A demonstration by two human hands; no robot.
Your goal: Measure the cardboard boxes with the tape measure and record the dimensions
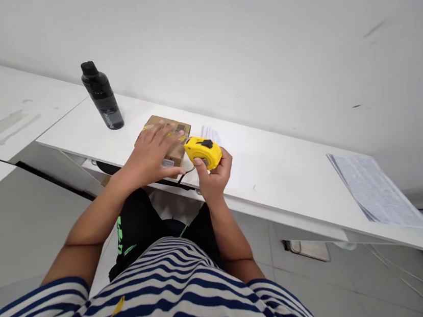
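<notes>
Gripping yellow tape measure (201, 152): right hand (216, 175) | left hand (151, 155) spread over carton (176, 154) | bottle (102, 96) left, papers (379, 192) right

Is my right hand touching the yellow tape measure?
Touching: the head view shows your right hand holding the yellow tape measure, thumb against its side.

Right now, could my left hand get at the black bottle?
Probably yes: your left hand lies spread on the cardboard box, seemingly not gripping it, and nothing visible stands between that hand and the black bottle.
</notes>
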